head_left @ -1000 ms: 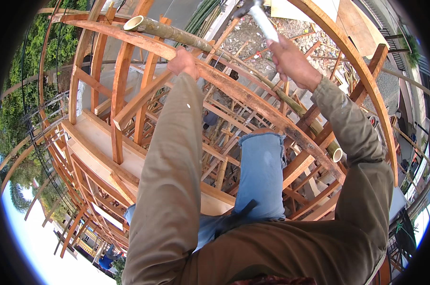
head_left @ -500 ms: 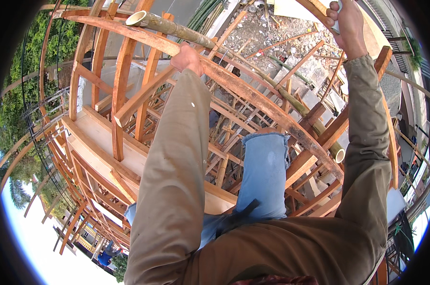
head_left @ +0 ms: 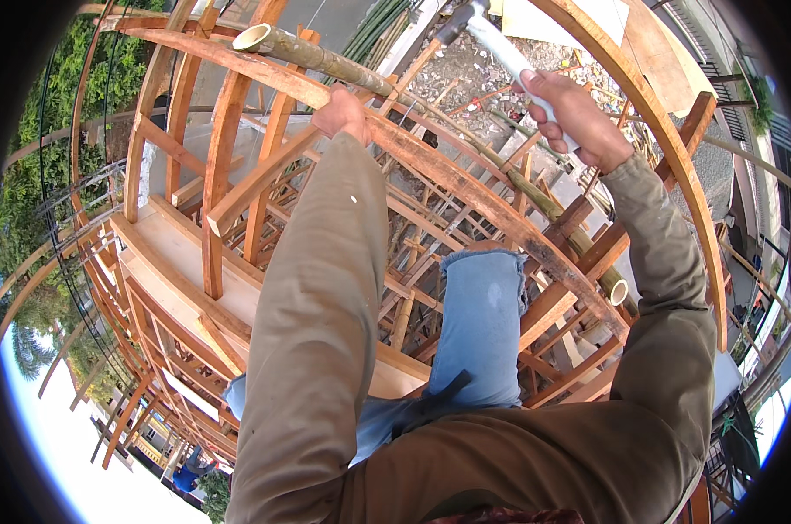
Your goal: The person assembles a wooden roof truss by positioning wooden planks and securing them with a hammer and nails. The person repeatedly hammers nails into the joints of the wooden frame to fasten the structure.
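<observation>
My left hand [head_left: 341, 113] is closed around a long reddish wooden beam [head_left: 465, 194] that slants from upper left to lower right. A second, shorter timber [head_left: 260, 179] meets the beam beside that hand. In my right hand [head_left: 583, 120] is a hammer [head_left: 503, 48] with a pale handle and a dark head. The hammer's head is up and to the left of the hand, above and apart from the beam. Behind the beam runs a bamboo pole [head_left: 326, 58], its cut end showing at upper left.
Open wooden framing surrounds me, with a curved timber [head_left: 653, 100] at right and a pale board [head_left: 221, 288] at left. Far below lies rubble-strewn ground [head_left: 518, 54]. Black cables [head_left: 46, 175] hang at far left. A person in blue [head_left: 186, 477] is at lower left.
My right hand and the hammer have come down and to the left from the top right, bringing the hammer's head into view. My left hand stays on the beam.
</observation>
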### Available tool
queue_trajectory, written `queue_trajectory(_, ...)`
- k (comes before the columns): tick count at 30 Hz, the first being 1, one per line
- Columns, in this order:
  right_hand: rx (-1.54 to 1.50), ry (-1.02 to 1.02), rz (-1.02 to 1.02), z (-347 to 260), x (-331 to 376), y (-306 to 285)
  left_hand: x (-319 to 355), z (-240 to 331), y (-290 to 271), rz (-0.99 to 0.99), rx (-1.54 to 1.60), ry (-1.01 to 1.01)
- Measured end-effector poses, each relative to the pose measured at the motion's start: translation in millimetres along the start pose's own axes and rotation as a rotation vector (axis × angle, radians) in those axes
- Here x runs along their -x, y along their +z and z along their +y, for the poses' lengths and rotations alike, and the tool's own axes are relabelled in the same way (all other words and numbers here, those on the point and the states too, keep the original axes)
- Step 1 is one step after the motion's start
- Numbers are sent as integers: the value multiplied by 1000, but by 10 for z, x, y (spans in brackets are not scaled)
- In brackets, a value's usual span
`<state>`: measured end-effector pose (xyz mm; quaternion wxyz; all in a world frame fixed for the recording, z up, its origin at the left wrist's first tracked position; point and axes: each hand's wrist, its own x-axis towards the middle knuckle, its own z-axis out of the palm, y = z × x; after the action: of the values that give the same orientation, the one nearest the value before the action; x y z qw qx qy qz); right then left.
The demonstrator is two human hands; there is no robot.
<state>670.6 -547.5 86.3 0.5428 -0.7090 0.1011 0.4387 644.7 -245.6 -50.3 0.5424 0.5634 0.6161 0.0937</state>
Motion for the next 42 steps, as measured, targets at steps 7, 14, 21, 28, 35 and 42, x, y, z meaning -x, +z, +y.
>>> queue_trajectory(7,-63,-30,174,37,-91,305,-58,-37,-6,33,-126,2)
queue_trajectory(14,-54,-94,16,949,-433,167,-37,-20,4,26,-40,13)
queue_trajectory(21,-428,-376,571,-479,127,-48,145,86,-35,18,-21,-10)
queue_trajectory(28,128,103,-225,510,-164,258,158,107,-31,-1,-23,2)
queue_trajectory(35,183,-5,-113,510,-173,192,155,92,-25,23,-36,-22)
queue_trajectory(42,-738,-692,675,-411,-31,-21,35,18,-16,26,-5,-6)
